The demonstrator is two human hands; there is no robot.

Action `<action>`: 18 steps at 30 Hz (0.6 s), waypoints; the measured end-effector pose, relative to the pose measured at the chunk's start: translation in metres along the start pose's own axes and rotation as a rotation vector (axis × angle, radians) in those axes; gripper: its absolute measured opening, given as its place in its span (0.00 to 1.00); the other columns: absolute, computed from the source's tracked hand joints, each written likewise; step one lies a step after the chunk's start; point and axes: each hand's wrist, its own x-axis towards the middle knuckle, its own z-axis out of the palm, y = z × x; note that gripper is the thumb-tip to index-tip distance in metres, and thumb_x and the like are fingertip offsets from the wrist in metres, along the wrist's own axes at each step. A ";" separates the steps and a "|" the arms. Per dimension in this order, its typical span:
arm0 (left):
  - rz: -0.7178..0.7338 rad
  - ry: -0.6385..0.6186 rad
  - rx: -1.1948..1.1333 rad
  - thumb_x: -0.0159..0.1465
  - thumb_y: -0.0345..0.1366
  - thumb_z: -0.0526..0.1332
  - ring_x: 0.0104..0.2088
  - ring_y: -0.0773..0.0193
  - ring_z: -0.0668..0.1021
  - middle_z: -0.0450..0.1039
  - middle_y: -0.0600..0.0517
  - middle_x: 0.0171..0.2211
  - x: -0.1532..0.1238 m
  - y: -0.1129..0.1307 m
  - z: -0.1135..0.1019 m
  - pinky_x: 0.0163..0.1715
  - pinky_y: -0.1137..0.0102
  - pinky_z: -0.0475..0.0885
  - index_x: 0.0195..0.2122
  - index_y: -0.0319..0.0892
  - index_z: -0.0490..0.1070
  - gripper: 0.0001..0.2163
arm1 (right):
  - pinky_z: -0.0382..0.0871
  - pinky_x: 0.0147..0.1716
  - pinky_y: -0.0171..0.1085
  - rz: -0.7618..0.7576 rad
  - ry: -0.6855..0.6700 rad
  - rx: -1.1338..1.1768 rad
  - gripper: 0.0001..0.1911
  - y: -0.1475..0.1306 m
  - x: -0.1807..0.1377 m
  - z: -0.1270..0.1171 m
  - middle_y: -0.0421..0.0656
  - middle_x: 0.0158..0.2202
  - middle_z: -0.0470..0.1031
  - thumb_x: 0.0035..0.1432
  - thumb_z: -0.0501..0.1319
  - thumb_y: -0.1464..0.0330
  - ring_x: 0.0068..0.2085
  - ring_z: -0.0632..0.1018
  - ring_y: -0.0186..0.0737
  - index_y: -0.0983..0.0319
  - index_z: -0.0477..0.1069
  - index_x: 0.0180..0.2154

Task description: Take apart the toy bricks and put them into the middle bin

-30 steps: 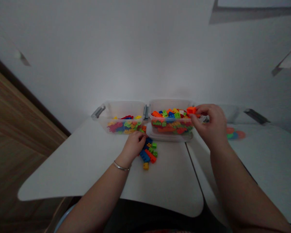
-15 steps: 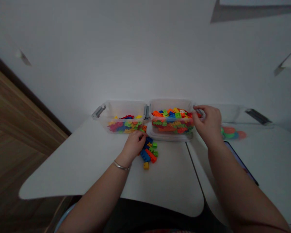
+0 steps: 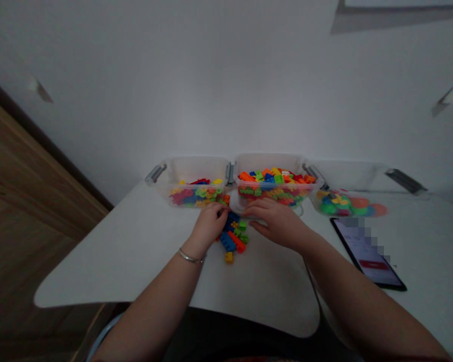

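Note:
A small heap of toy building blocks lies on the white table between my hands, with a long blue block (image 3: 227,242), a red-orange block (image 3: 236,242), a green block (image 3: 243,226) and a yellow block (image 3: 229,258) showing. At the left edge of the heap, my left hand (image 3: 210,221) has its fingers curled in beside dark blue blocks; whatever they may hold is hidden. My right hand (image 3: 277,223) reaches in from the right, fingers stretched and thumb apart, nothing visible in it. Just behind it stands a clear bin of blocks (image 3: 275,186).
Another clear bin (image 3: 196,166) with colourful pieces stands at the left, and a third bin (image 3: 353,176) with rounded pieces at the right. A tablet (image 3: 370,256) lies right of my right arm. Behind the bins rises a wall (image 3: 211,90).
My right hand has left the right edge of the middle bin and moved left and down to the heap. The left hand has stayed by the blocks. The tablet is now less covered.

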 end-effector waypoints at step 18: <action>-0.007 -0.006 0.008 0.63 0.29 0.58 0.45 0.56 0.80 0.81 0.46 0.41 0.002 0.002 0.003 0.53 0.61 0.73 0.38 0.41 0.80 0.10 | 0.71 0.44 0.43 0.051 -0.282 -0.230 0.11 0.012 -0.001 0.038 0.46 0.42 0.81 0.62 0.59 0.72 0.47 0.78 0.49 0.61 0.77 0.44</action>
